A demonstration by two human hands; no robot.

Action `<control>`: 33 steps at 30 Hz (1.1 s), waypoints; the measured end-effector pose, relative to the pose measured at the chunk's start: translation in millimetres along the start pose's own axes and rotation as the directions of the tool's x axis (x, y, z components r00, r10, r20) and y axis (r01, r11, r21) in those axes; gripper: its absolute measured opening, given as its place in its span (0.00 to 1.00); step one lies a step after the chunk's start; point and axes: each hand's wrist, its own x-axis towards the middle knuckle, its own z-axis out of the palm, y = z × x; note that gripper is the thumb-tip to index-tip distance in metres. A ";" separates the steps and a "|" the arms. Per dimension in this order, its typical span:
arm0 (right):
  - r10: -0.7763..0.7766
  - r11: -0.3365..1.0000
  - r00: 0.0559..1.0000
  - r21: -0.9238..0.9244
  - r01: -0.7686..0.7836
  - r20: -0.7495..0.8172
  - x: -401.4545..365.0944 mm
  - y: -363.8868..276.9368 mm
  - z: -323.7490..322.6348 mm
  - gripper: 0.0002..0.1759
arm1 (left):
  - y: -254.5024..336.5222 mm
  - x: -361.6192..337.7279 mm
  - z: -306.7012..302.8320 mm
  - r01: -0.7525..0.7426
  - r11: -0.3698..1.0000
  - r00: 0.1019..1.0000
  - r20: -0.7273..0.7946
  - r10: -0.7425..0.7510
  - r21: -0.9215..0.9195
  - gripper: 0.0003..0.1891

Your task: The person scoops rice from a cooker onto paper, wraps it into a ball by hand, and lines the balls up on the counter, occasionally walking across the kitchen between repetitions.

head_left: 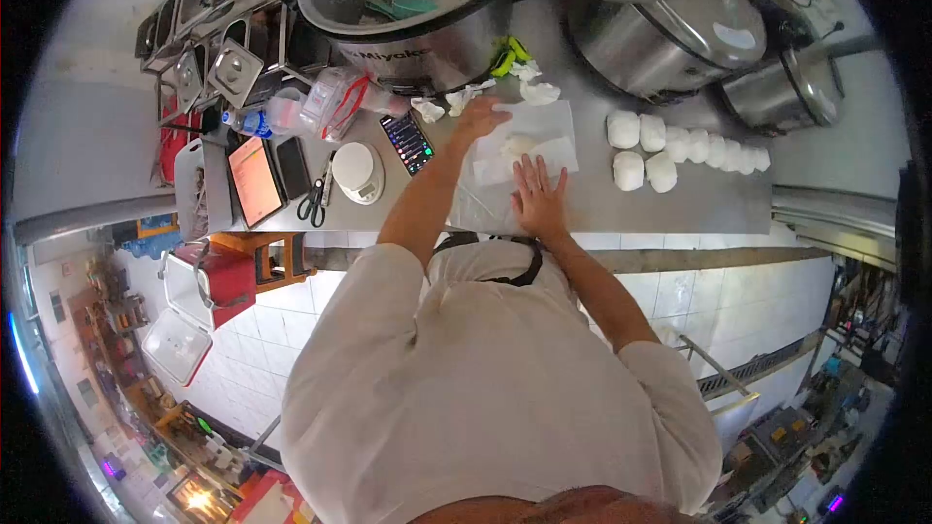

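Observation:
On the steel worktop in front of me lies a thin white wrapping sheet (555, 118), with a small pale mound (521, 144), perhaps rice, on it. My right hand (540, 196) rests flat on the sheet's near part, fingers spread, just below the mound. At the sheet's upper left edge is my left hand (478, 121), its fingers stretched toward the mound, with nothing visible in them. To the right sit several rounded white wrapped bundles (628, 171) in rows. Crumpled white pieces (540, 92) lie beyond the sheet, beside some green and yellow items (508, 55).
A large open cooker (408, 56) holds rice and a green scoop (403, 8). Other steel cookers (670, 39) stand at the back right. On the left are a phone (407, 144), a white scale (358, 173), scissors (311, 204), a tablet (255, 181) and plastic bags (335, 102).

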 end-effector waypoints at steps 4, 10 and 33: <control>0.009 1.000 1.000 -0.019 -0.009 0.006 4.3 -1.7 5.1 0.44 | 58.4 -10.3 -58.8 -0.134 0.935 0.756 0.644 -0.118 0.328 0.17; -0.001 0.999 0.999 -0.054 0.003 0.035 5.7 -3.0 2.2 0.43 | 120.2 -17.0 -37.8 0.026 0.850 0.866 0.413 -0.283 0.526 0.21; -0.082 0.964 0.988 0.261 0.047 0.127 47.5 123.8 19.7 0.23 | 70.6 -144.9 5.5 0.044 0.883 0.992 0.088 -0.096 0.467 0.23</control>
